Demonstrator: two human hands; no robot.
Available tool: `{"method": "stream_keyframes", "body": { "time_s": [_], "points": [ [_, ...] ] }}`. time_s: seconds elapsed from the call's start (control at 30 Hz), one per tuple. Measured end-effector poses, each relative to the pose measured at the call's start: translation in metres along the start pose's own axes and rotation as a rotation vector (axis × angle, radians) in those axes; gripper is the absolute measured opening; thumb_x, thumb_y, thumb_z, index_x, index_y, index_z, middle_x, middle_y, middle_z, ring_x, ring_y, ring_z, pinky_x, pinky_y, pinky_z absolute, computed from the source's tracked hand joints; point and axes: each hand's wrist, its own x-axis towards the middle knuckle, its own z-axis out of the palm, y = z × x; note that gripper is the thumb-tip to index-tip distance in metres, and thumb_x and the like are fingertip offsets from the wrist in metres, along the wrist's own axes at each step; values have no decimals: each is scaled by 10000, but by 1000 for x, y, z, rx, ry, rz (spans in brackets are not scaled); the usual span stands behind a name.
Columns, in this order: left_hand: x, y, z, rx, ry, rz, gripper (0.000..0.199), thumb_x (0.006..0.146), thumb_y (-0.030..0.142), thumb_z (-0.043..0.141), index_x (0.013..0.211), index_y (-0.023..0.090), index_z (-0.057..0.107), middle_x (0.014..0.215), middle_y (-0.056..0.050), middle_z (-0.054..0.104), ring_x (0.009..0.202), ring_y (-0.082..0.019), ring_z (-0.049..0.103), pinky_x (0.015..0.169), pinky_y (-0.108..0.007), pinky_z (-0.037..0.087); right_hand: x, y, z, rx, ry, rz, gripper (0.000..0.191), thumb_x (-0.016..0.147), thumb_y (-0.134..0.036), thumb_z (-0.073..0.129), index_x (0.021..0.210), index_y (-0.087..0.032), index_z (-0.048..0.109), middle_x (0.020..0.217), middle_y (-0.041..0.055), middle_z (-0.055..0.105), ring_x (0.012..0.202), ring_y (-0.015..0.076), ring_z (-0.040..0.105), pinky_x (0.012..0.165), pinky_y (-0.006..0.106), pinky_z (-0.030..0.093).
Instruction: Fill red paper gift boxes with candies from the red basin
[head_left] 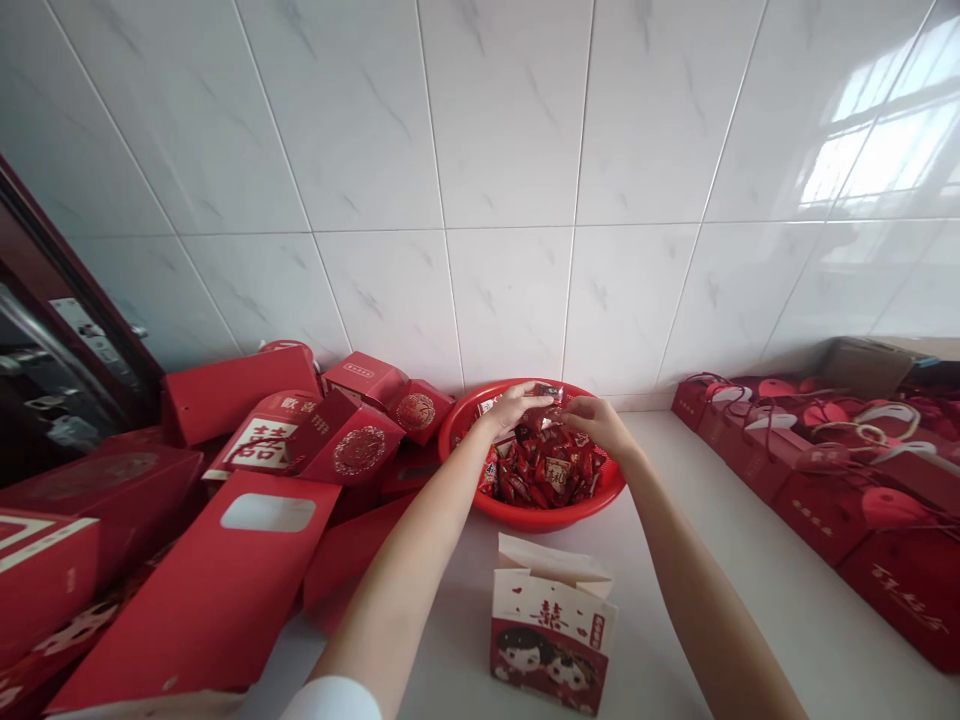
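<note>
One bare left hand (511,408) pinches a small, shiny red wrapped packet (551,394) between narrowed fingers, above a round red plastic basket (534,517) of similar packets. Just beside it, the bare right hand (600,425) has its fingers bent close together; I cannot tell whether they grip anything. Nearer, an open-topped white-and-red cardboard box (551,640) stands upright on the white tabletop (645,600).

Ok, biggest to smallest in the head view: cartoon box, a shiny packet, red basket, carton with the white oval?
1. Red carton with the white oval
2. Red basket
3. Cartoon box
4. One shiny packet
The carton and cartoon box are nearer, so real sizes are unsure.
</note>
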Motion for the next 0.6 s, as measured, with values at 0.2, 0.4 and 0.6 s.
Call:
{"method": "stream_keyframes", "body": {
  "time_s": [0.2, 0.4, 0.6],
  "points": [
    [-5, 2, 2, 38, 67, -22, 365, 767, 365, 799, 1050, 166, 682, 995, -88, 752, 886, -201, 711, 837, -324, 535, -3, -2, 3, 27, 1, 79, 366, 691, -448, 796, 912, -205, 633, 850, 38, 738, 750, 208, 703, 703, 340, 555],
    [-21, 9, 9, 152, 181, -52, 294, 840, 392, 689, 1032, 171, 716, 1112, -89, 749, 1010, -230, 685, 873, -335, 531, -8, -9, 10, -22, 28, 34, 321, 748, -359, 708, 1014, -207, 612, 942, 52, 735, 881, 227, 705, 787, 362, 560],
    [-22, 14, 2, 238, 405, -57, 465, 839, 206, 545, 1298, 224, 617, 1371, -73, 645, 1262, -241, 571, 950, -301, 492, -17, -9, 14, -85, 297, 97, 373, 743, -314, 654, 1095, -204, 602, 1010, 66, 722, 936, 232, 694, 776, 353, 560]
  ]
}}
